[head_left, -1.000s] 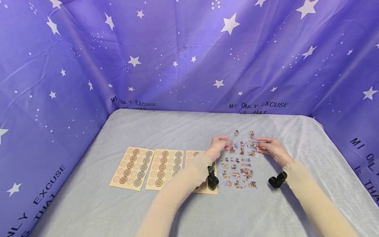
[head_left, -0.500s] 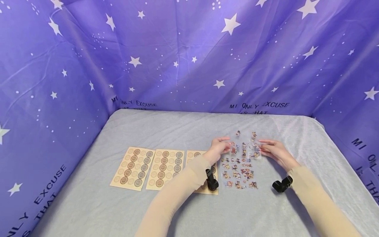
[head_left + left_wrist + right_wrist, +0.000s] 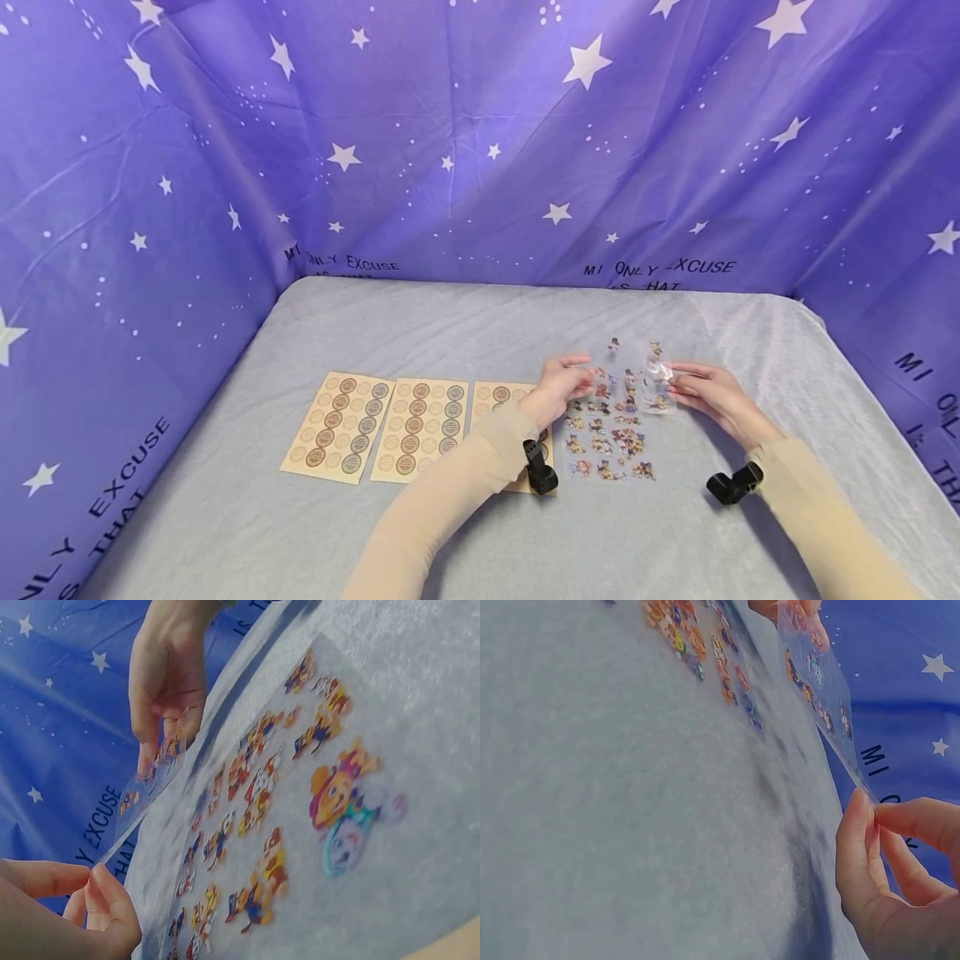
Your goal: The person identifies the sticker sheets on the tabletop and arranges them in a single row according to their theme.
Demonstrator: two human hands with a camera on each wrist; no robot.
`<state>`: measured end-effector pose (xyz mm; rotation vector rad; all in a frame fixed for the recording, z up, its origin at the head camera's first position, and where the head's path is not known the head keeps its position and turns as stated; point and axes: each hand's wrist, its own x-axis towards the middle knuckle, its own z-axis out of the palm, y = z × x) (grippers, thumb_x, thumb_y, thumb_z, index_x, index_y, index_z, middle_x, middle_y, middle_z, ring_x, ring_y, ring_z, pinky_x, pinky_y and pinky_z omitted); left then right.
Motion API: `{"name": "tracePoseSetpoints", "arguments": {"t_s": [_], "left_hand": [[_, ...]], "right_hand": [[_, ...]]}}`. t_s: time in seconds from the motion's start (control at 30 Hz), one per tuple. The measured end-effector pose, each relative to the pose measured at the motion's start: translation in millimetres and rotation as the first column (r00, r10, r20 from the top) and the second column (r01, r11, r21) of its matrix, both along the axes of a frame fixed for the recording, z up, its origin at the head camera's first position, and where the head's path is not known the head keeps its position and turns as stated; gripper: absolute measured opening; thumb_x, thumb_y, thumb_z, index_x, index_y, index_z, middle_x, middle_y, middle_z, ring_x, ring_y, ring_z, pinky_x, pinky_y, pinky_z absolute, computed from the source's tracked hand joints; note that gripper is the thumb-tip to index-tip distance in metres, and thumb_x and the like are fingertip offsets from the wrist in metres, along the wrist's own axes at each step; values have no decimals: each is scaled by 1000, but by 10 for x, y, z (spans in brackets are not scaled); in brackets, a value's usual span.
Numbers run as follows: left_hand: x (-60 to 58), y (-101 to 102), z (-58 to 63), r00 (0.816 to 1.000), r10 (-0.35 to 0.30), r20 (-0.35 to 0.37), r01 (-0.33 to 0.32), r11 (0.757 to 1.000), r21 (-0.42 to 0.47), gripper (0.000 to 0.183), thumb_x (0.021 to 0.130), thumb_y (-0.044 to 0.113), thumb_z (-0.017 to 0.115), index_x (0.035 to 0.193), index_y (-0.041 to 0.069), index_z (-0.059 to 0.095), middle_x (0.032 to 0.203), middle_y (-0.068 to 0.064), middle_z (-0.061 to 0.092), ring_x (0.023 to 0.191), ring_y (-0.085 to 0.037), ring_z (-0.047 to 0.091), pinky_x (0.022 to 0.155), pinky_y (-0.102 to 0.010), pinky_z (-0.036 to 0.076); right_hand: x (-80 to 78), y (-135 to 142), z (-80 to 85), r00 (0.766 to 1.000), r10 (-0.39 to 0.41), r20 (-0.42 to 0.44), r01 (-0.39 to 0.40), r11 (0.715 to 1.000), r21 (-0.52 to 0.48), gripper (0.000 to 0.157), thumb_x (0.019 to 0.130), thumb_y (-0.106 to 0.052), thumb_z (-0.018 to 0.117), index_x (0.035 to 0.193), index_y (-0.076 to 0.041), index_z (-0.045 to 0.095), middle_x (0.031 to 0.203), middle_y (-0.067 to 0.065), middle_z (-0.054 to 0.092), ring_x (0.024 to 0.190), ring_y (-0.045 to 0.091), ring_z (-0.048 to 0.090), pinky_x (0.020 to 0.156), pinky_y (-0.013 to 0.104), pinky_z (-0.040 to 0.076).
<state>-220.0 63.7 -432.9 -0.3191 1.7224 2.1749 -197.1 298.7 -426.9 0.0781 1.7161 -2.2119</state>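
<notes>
A clear sticker sheet (image 3: pixel 631 385) printed with small cartoon dogs is stretched between both hands above the table. My left hand (image 3: pixel 561 390) pinches its left edge between thumb and finger. At the opposite edge, my right hand (image 3: pixel 714 397) pinches it the same way; the right wrist view shows thumb and fingertip meeting on the film (image 3: pixel 817 697). Below it, a second clear sticker sheet (image 3: pixel 600 447) with rows of similar dogs lies on the table, its far part overlapped by the held one. In the left wrist view this lying sheet (image 3: pixel 259 791) fills the middle.
Three tan sheets of round stickers lie in a row to the left: a left one (image 3: pixel 336 427), a middle one (image 3: pixel 420 429) and a right one (image 3: pixel 486 402), partly covered by my left forearm. Grey cloth (image 3: pixel 285 533) covers the table. A purple starry curtain (image 3: pixel 450 125) surrounds it.
Both hands have moved right and slightly toward me, carrying the held sticker sheet with them; it now overlaps more of the lying sheet. The tan sheets have stayed put.
</notes>
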Motion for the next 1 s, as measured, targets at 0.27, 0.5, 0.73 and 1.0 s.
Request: {"name": "tracePoseSetpoints", "arguments": {"t_s": [0.27,0.5,0.73,1.0], "left_hand": [[64,54,-23,1000,-10,7,9,1000,12,34,76,-12,55,109,-3,60,89,-14,65,56,-8,54,59,-21,53],[128,112,-28,1000,-24,15,23,1000,15,34,77,-12,54,108,-1,61,84,-12,65,56,-10,56,60,-23,53],[188,209,-56,999,-29,19,28,999,24,32,76,-12,56,105,-1,62,83,-13,66,56,-10,56,57,-22,53],[272,303,-66,999,-43,17,42,999,34,34,75,-14,55,105,-2,61,82,-14,65,70,-24,63,60,-27,54]], "right_hand": [[86,58,16,1000,22,-14,-23,999,-23,32,86,8,46,87,-18,66,82,3,65,77,14,63,73,23,52],[157,164,-2,996,61,-65,-67,993,-101,36,87,11,43,91,-14,68,83,6,66,78,16,63,73,25,52],[230,287,-15,991,90,-94,-104,982,-157,36,87,13,40,93,-10,66,85,9,65,80,19,63,74,27,52],[301,404,-49,980,140,-140,-165,970,-181,36,87,14,39,98,-8,66,90,10,65,83,20,63,76,29,51]]}}
